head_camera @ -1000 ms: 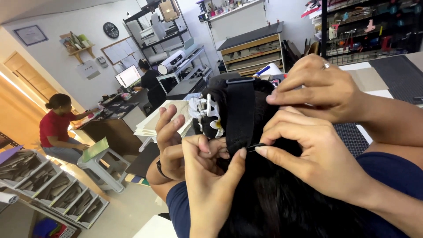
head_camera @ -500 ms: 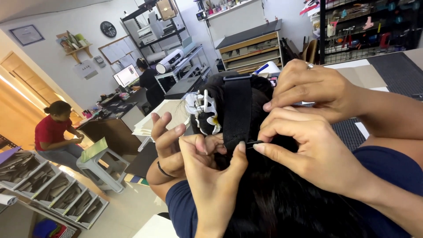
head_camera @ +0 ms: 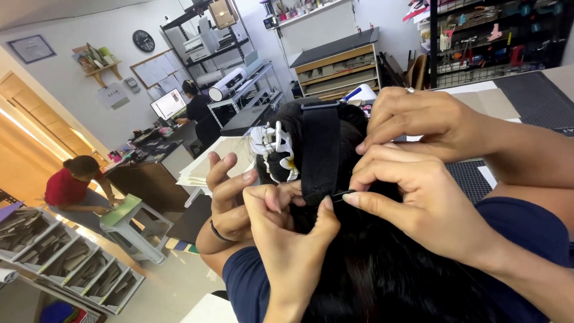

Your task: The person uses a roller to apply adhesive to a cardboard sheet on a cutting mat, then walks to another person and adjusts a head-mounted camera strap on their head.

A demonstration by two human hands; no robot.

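A seated person's head of black hair (head_camera: 382, 269) fills the lower middle. It wears a wide black strap (head_camera: 320, 149) and a white claw clip (head_camera: 278, 149). My right hand (head_camera: 418, 209) pinches a thin black hairpin (head_camera: 342, 194) at the strap's lower end. My left hand (head_camera: 287, 239) comes up from below, fingers curled on a lock of hair beside the strap, thumb against the pin. Two other hands belong to the seated person: one (head_camera: 430, 122) rests on the strap's right side, and one (head_camera: 230, 197), with a band on its wrist, is spread at the left.
A person in a red shirt (head_camera: 75, 185) sits at the left by a green-topped stool (head_camera: 128, 215). Another person (head_camera: 197, 110) faces a monitor further back. Grey sorting trays (head_camera: 60, 257) lie bottom left. A dark cutting mat (head_camera: 538, 98) covers the table on the right, with shelves behind.
The hands keep their hold on pin, hair and strap. The view has shifted only slightly.
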